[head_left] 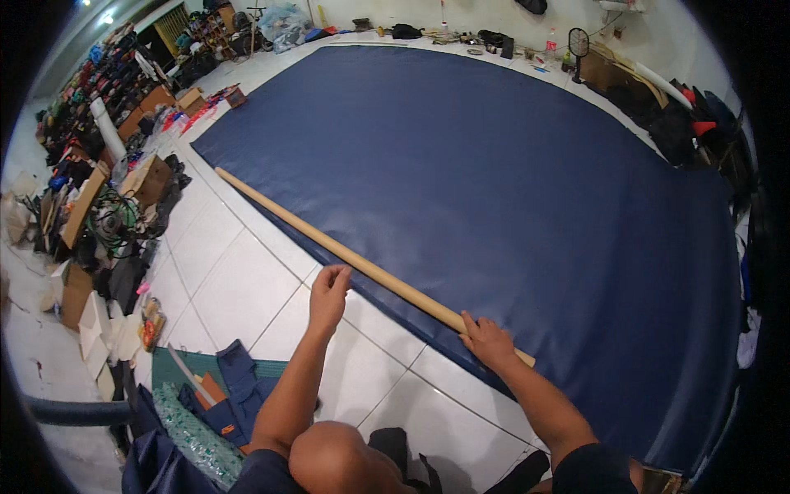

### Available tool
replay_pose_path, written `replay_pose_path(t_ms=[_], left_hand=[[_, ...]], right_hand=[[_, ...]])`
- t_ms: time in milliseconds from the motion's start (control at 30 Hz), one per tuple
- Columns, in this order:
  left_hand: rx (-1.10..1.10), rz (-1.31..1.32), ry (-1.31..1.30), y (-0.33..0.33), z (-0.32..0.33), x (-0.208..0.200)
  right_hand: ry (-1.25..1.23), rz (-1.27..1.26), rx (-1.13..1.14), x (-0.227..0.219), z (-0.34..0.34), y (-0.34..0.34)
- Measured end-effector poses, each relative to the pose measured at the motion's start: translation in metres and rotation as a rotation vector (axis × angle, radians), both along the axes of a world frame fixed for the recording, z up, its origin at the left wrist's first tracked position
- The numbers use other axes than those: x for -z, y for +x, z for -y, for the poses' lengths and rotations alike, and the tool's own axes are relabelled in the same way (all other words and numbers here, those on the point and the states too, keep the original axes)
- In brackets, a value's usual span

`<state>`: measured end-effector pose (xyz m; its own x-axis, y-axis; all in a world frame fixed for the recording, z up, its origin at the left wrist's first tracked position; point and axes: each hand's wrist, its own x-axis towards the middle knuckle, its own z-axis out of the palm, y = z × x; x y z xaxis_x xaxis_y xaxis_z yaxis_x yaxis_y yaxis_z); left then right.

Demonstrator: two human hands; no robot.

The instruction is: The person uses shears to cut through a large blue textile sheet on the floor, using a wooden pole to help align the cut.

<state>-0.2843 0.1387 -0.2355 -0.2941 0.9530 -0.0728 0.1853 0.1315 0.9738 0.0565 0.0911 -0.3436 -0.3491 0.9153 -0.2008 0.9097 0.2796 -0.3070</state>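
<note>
A large dark blue sheet (461,165), smooth like vinyl, lies spread over the floor. Along its near left edge runs a long tan tube (370,272) that looks like cardboard, and a narrow strip of the sheet shows on its near side. My right hand (491,339) is on the tube near its right end, fingers over it. Just on the near side of the tube's middle, my left hand (331,295) is raised above the white tiles with its fingers pinched together. Whatever they hold, if anything, is too small to make out.
White floor tiles (247,263) border the sheet. At lower left lie a green mat (271,370), dark blue cloth pieces (239,370) and a speckled green roll (193,436). Piled goods and boxes line the left side. A bottle (550,45) and other items stand along the back wall.
</note>
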Motion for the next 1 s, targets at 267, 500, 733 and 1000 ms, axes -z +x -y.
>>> replay_pose_path(t_ms=[267, 500, 733, 1000], left_hand=[[0.198, -1.135, 0.039, 0.038, -0.091, 0.143], [0.222, -1.174, -0.113, 0.055, -0.092, 0.176], [0.229, -1.204, -0.110, 0.051, -0.104, 0.174], [0.264, -1.251, -0.162, 0.047, -0.105, 0.174]], right_hand=[[0.197, 0.047, 0.098, 0.011, -0.078, 0.027], [0.288, 0.091, 0.377, 0.029, -0.207, 0.030], [0.087, -0.018, 0.783, 0.032, -0.220, 0.102], [0.002, 0.057, 1.216, 0.017, 0.037, 0.212]])
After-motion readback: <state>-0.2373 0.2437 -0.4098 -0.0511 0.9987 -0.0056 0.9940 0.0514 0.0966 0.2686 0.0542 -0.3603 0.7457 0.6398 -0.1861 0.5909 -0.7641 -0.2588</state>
